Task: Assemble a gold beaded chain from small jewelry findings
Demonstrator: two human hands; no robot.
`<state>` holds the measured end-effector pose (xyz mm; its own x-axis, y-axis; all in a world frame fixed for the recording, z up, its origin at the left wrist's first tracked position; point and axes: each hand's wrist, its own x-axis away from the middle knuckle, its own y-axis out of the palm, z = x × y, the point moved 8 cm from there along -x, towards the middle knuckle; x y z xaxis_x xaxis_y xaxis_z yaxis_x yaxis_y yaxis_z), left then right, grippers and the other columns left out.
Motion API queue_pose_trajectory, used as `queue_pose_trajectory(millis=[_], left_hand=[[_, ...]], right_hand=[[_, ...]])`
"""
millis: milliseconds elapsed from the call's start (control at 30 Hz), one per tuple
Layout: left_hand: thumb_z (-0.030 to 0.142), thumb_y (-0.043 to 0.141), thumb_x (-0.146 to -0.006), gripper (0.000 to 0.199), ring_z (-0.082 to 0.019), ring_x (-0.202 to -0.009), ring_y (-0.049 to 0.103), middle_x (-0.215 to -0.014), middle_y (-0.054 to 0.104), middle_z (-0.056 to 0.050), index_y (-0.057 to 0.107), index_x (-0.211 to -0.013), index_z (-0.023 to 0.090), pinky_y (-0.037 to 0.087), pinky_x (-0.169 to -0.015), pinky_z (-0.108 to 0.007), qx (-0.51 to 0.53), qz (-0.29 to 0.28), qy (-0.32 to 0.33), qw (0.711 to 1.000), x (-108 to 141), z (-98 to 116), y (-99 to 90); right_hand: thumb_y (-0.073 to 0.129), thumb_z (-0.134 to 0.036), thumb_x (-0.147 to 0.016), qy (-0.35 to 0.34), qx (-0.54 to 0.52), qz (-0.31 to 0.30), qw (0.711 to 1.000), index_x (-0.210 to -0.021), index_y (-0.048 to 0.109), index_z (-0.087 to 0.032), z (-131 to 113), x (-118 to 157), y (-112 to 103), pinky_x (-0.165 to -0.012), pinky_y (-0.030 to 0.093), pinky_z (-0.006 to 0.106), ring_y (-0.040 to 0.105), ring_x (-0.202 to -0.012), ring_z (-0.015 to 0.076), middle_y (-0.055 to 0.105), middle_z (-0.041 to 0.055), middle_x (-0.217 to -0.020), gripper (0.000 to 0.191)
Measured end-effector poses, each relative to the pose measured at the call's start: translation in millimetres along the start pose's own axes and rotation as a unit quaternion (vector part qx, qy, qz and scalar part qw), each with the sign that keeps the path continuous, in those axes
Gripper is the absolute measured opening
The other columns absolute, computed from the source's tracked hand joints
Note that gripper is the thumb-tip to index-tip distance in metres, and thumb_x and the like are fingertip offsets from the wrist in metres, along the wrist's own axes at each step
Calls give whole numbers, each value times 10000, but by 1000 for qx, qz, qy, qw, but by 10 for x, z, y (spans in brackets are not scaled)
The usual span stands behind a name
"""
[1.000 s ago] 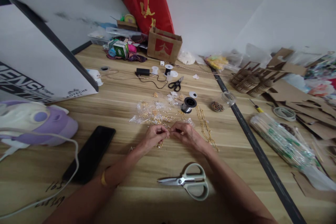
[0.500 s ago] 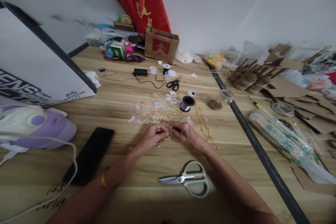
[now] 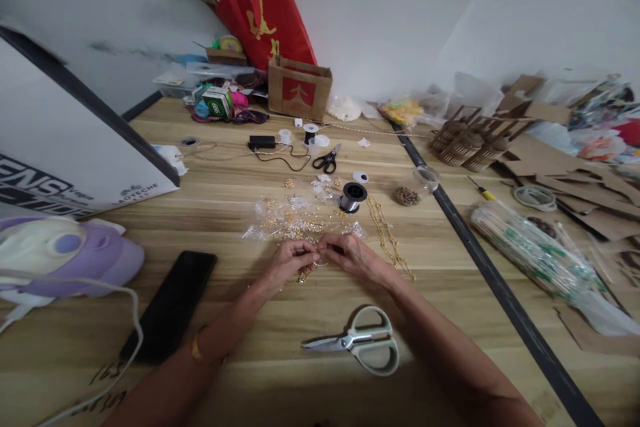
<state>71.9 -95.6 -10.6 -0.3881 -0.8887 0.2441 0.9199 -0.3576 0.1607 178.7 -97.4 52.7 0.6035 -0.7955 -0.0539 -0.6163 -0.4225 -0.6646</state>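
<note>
My left hand (image 3: 289, 264) and my right hand (image 3: 353, 257) meet fingertip to fingertip just above the table. Both are closed in a pinch, and what they pinch is too small to make out; a thin pale curved line shows below the fingertips. Gold and silver beads (image 3: 305, 227) in small clear bags lie right beyond the fingers. A spool of silver wire (image 3: 353, 196) stands behind my right hand, with a gold chain (image 3: 384, 233) to its right. Nearer to me, scissors with pale handles (image 3: 357, 341) lie between my forearms.
A black phone (image 3: 173, 307) and a purple-and-white device (image 3: 75, 253) with a white cable lie left. Black scissors (image 3: 326, 159) and a paper bag (image 3: 299, 90) are at the back. A dish of beads (image 3: 407, 196) and a bag of sticks (image 3: 530, 253) lie right.
My view has shifted slightly, so most of the scene sits a little differently in the picture. Both hands stay together in the same pinch, with only slight finger movement.
</note>
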Motion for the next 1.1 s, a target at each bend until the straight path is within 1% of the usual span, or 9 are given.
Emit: queue_pose_trajectory(millis=[133, 300, 433, 533, 633, 767, 900, 1100], left_hand=[[396, 772, -604, 322, -78, -478, 513, -546, 605, 6, 630, -683, 117, 408, -491, -206, 29, 4, -5, 1000, 2, -12, 0], [405, 761, -629, 317, -86, -499, 531, -566, 613, -2, 635, -682, 120, 423, -510, -210, 19, 0, 2, 1000, 20, 12, 8], [419, 747, -644, 324, -85, -494, 520, -568, 609, -6, 624, -668, 121, 413, -497, -209, 10, 6, 9, 1000, 21, 17, 2], [413, 744, -647, 323, -80, -474, 504, -573, 609, -8, 613, -672, 119, 401, -483, -210, 15, 14, 5, 1000, 22, 14, -5], [381, 739, -654, 293, -78, -471, 499, -553, 593, 0, 621, -682, 115, 394, -484, -207, 8, 19, 10, 1000, 27, 34, -12], [360, 728, -653, 268, -79, -460, 489, -520, 566, 11, 625, -674, 113, 383, -469, -206, -4, 21, 9, 1000, 27, 29, -16], [365, 721, -655, 265, -80, -463, 488, -525, 569, 10, 625, -675, 119, 377, -467, -203, -10, 22, 12, 1000, 15, 3, -23], [374, 721, -649, 272, -77, -447, 476, -498, 555, 21, 622, -662, 121, 377, -467, -206, -20, 20, 16, 999, -17, -39, -37]], right_hand=[[476, -246, -924, -1, -8, -9, 1000, -877, 624, -144, -11, -2, 0, -584, 389, 199, 544, -609, 103, 655, 14, -727, 186], [474, -235, -921, -3, -3, -6, 1000, -864, 604, -150, -37, 9, -28, -565, 378, 194, 526, -590, 98, 634, 4, -701, 166], [495, -217, -903, 3, 37, 10, 999, -926, 557, -167, -94, 45, -89, -546, 359, 199, 499, -565, 102, 595, -13, -670, 83], [511, -223, -896, 8, 84, 8, 996, -949, 531, -171, -147, 81, -127, -565, 353, 218, 490, -583, 116, 583, -6, -685, 77], [527, -165, -870, 6, 124, -5, 992, -905, 533, -174, -166, 107, -145, -579, 337, 226, 483, -606, 118, 580, 3, -722, 36], [525, -89, -837, 4, 156, -22, 988, -832, 544, -169, -122, 119, -147, -593, 324, 228, 498, -657, 122, 589, 23, -778, 82], [509, -78, -847, 8, 179, -14, 984, -850, 553, -162, -84, 118, -162, -594, 313, 231, 504, -680, 128, 594, 35, -799, 95], [510, -83, -856, 1, 216, -10, 976, -784, 564, -157, -93, 122, -168, -581, 289, 241, 492, -653, 121, 582, 36, -772, 117]])
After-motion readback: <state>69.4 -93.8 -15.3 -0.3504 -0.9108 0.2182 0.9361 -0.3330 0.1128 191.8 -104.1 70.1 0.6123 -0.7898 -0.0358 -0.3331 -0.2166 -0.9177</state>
